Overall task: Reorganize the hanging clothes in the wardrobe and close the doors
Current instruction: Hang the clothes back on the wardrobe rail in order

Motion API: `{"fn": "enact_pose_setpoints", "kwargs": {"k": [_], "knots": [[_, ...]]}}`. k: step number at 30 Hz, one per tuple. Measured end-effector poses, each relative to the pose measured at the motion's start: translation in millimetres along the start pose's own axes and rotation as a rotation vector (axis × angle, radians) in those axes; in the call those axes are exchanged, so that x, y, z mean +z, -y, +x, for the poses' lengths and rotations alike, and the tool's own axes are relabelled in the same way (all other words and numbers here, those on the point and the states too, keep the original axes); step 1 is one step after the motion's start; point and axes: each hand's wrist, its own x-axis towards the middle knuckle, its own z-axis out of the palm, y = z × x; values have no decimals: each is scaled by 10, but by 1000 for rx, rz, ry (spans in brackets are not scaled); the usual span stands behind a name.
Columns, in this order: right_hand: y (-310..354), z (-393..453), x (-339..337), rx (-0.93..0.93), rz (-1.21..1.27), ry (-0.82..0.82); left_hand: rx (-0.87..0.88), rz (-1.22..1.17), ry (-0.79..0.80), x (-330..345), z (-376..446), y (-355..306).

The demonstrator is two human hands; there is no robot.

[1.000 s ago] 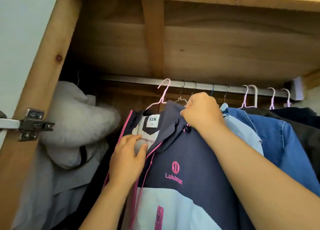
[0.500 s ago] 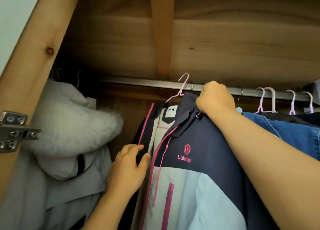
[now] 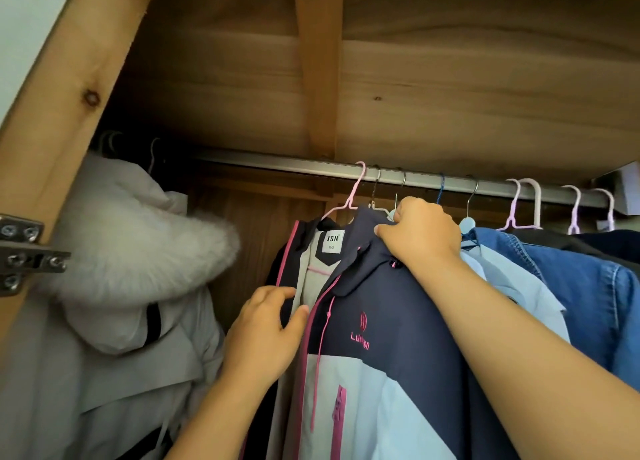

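Note:
A navy, pale-blue and pink jacket [image 3: 391, 348] hangs on a pink hanger [image 3: 353, 196] from the metal rail [image 3: 277, 163]. My left hand [image 3: 266, 335] pinches the jacket's left front edge between thumb and fingers. At the collar, my right hand [image 3: 420, 231] grips the jacket's right shoulder, fingers curled round the fabric. Right of it hang a light-blue shirt [image 3: 512, 286] and a denim shirt [image 3: 588, 297].
A grey coat with a white fur hood [image 3: 138, 251] hangs at the far left, with a gap of bare rail between it and the jacket. A door hinge [image 3: 24, 251] sticks out of the wooden frame [image 3: 69, 89] on the left. Several hangers crowd the rail's right end.
The view has tilted up and then back down a little. Both hands stay on the jacket; the left hand has slid down from the inner collar to the front edge.

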Motion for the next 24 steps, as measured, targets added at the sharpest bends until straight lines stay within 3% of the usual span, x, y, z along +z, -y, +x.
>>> {"fn": "enact_pose_setpoints", "kwargs": {"k": [7,13,24], "knots": [[-216,-299,33,-126,34,-65,10,-30,4,19,-61,-89],[-348,-600,81,-350,56,-236,36,-18,28,-34,-240,-229],[-525,-1702,30,-503,276,-117,-44,103,91,-508,-1113,-506]]}}
